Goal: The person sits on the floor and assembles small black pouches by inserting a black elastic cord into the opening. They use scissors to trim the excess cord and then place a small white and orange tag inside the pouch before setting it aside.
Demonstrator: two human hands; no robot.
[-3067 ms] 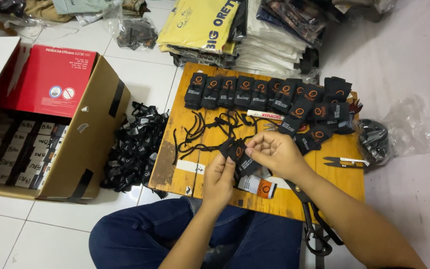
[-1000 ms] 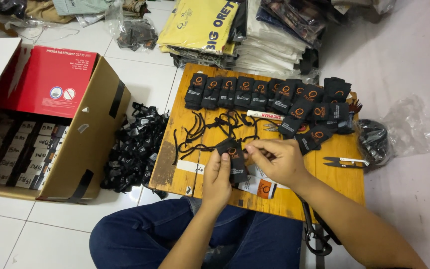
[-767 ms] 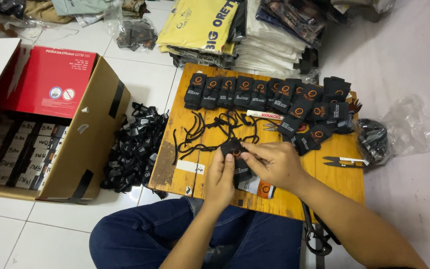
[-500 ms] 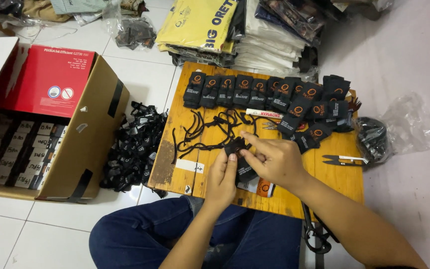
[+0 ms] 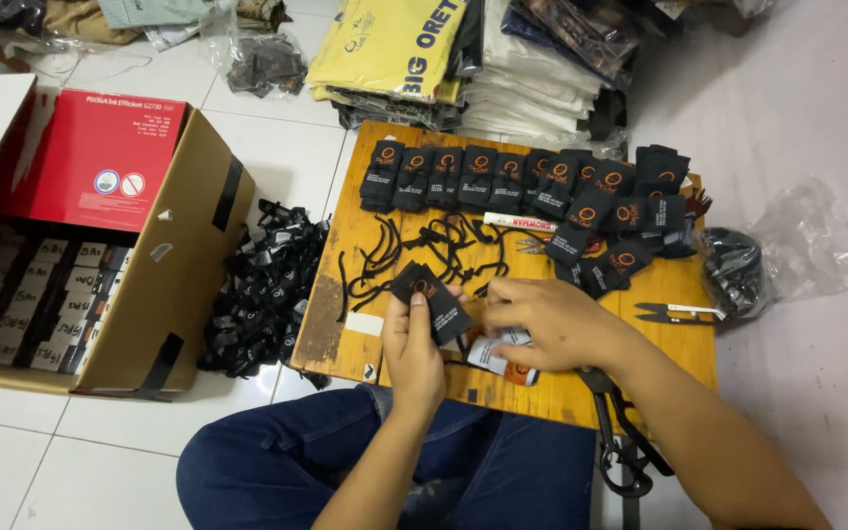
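Head view: left hand (image 5: 412, 348) grips black tag (image 5: 432, 300), lying diagonally.

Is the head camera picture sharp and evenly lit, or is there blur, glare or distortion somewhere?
Head view: light is soft and even, with faint shadows under the low wooden board; the left hand and its black paper tags are sharp, the right hand slightly soft; mild glare on the crumpled clear plastic bag; edges bend a little, as the open cardboard box leans outward.
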